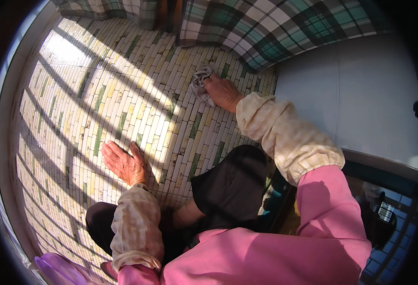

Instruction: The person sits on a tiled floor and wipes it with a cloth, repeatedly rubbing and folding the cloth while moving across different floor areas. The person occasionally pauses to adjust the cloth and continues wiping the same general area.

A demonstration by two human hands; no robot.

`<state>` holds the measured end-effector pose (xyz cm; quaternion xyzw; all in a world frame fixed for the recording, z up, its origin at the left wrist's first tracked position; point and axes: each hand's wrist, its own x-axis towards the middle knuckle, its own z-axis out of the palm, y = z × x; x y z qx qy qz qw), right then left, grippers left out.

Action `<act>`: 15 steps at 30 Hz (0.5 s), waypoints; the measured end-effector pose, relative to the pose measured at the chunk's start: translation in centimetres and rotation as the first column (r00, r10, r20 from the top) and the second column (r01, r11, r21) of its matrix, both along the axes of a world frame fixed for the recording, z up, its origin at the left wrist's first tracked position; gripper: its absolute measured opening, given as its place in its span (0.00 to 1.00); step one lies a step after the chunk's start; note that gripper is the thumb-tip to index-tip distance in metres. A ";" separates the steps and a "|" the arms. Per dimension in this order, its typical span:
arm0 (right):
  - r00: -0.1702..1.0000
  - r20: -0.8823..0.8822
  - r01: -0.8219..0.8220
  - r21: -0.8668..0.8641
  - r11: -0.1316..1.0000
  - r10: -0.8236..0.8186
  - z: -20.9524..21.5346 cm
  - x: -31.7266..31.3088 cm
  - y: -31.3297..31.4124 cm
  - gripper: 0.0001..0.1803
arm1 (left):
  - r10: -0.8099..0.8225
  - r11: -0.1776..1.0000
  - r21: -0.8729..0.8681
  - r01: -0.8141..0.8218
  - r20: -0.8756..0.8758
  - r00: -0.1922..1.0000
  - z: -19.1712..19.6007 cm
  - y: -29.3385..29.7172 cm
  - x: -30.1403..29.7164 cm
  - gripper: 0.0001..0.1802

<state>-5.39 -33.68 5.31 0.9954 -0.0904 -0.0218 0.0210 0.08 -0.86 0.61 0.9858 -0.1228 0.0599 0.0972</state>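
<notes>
A crumpled grey cloth [201,83] lies bunched under my right hand [223,93], whose fingers are closed around it against the floor. My right arm reaches forward and to the right. Lower down and to the left, my left hand [124,163] rests palm down with fingers stretched out on the tiled floor [171,126]; nothing is in it. The floor has narrow strips in white, cream and green. Both forearms wear pale checked sleeve covers. The part of the cloth beneath my right palm is hidden.
Green, white and black plaid curtains [275,28] hang along the far side. A smooth pale panel [349,99] stands at the right. At the lower left lies a purple plastic bag [59,268]. Bars of sunlight and shadow cross the floor. My bent knees are close below my hands.
</notes>
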 end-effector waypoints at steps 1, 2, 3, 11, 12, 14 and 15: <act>0.996 0.021 0.079 0.099 0.992 -0.081 -0.3 1.7 -1.3 0.05 | -0.007 1.000 0.000 0.007 0.003 1.000 0.0 0.0 0.0 0.40; 0.991 0.023 0.128 0.113 0.985 -0.131 -0.8 3.2 -2.7 0.06 | -0.005 1.000 -0.011 0.005 0.004 1.000 0.0 0.0 0.0 0.40; 0.985 0.027 0.166 0.128 0.978 -0.170 -1.2 4.5 -4.2 0.06 | 0.003 1.000 -0.017 -0.004 -0.014 1.000 0.1 0.0 0.0 0.40; 0.944 0.168 0.267 0.115 0.957 -0.283 -1.9 7.0 -6.6 0.07 | -0.013 0.998 -0.063 0.013 0.003 1.000 0.4 -0.1 -0.1 0.39; 0.973 0.060 0.213 0.143 0.967 -0.223 -1.4 6.3 -5.4 0.07 | -0.009 0.997 -0.071 0.009 -0.002 1.000 0.4 -0.1 -0.1 0.39; 0.999 0.001 0.051 0.193 0.980 -0.052 -0.5 3.9 -2.6 0.07 | -0.005 0.999 -0.047 0.004 -0.007 1.000 0.4 -0.1 -0.1 0.39; 1.000 0.025 -0.023 0.195 0.981 0.019 -0.4 2.5 -0.8 0.07 | -0.011 0.999 -0.041 0.012 0.004 1.000 0.4 -0.1 -0.1 0.39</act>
